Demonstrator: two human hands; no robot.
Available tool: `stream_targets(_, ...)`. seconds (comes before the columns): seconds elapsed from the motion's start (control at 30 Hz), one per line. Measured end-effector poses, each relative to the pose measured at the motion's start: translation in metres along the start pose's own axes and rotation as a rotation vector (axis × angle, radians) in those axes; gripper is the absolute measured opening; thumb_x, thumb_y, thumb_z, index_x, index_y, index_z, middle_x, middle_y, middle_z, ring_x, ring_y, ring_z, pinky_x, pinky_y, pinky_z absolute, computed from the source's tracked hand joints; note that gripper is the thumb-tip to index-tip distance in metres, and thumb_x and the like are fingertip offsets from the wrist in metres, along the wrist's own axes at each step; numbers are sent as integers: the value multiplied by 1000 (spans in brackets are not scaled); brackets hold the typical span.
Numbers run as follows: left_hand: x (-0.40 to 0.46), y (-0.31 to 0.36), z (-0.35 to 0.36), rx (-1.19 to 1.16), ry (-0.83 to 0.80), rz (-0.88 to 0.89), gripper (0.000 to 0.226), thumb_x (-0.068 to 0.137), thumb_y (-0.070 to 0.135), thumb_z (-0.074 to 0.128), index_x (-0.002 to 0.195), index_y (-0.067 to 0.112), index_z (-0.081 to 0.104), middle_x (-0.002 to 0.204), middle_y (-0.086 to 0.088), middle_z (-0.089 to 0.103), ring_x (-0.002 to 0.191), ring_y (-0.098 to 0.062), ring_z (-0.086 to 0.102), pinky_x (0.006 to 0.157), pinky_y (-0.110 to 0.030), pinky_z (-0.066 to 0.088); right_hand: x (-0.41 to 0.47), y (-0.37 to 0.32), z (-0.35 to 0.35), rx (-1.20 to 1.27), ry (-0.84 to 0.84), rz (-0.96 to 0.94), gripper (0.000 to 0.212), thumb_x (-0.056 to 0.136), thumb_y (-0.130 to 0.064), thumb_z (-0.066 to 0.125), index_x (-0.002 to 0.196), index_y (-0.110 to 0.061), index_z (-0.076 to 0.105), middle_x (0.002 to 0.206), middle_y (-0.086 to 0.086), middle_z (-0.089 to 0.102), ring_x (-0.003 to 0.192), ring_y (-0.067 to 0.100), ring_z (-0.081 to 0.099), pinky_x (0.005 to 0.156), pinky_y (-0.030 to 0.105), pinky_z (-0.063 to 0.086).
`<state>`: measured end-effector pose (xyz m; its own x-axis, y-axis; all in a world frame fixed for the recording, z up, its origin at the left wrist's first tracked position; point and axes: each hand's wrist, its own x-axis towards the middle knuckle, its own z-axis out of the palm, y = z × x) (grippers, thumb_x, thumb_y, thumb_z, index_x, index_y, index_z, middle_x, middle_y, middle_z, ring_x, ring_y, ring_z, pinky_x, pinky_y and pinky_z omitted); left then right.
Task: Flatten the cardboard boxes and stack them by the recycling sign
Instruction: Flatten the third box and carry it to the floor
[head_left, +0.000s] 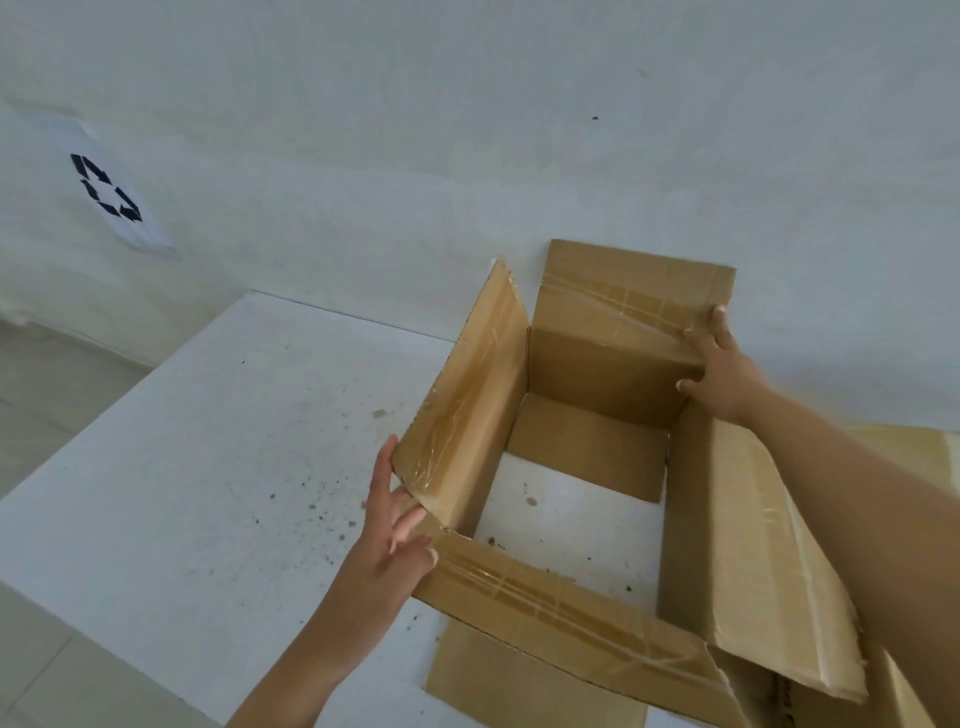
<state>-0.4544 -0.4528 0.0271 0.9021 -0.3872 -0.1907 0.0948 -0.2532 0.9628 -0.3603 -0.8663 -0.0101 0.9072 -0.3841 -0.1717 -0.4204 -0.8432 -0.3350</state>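
Cardboard box (613, 415) on table (208, 467), against wall (467, 130), recycling sign (106, 189) far left

Your box (597, 364) is plain brown cardboard, matt, w/ glossy clear tape strips (561, 603) wrinkled along the flaps; near right flap edge is torn & ragged. Bench (208, 467) under it is white, matt, speckled w/ dark spots. Wall (467, 130) is pale painted plaster, slightly uneven. Recycling sign (106, 189) is white paper, black print.
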Motion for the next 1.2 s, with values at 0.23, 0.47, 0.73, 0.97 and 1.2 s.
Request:
stream_targets(0.23,17,21,-6,46,-30,-83,46,80,50,58,125,52,46,115,25,60,110,-2,58,97,-32,43,-30,14,-16,-15,39,32,71,92,-32,55,151,-30,15,161,-2,0,143,36,21,112,55,29)
stream_targets(0.47,46,31,-2,73,-83,-128,48,95,39,45,142,39,34,143,16,41,130,-8,41,108,-43,38,-77,22,-34,59,72,88,69,92,-30,58,150,-29,20,160,5,11,141,33,28,113,48,29)
stream_targets(0.73,48,31,-6,96,-141,-105,51,94,45,43,143,41,29,147,13,37,132,-11,38,108,-39,37,-151,22,-26,359,-65,421,69,90,-23,62,148,-11,26,151,17,32,136,34,34,107,38,31)
stream_targets(0.97,41,28,-9,97,-152,-90,52,96,46,39,145,38,23,152,8,29,139,-17,29,113,-43,30,-178,6,-32,403,-25,578,80,89,-13,63,150,-4,12,148,24,33,133,40,37,102,42,36)
stream_targets(1.2,41,27,-20,131,-190,-85,49,97,46,35,144,40,23,152,4,30,139,-21,29,114,-46,27,-196,-1,-51,535,5,667,29,87,10,39,115,8,48,100,22,56,90,37,57,77,56,51)
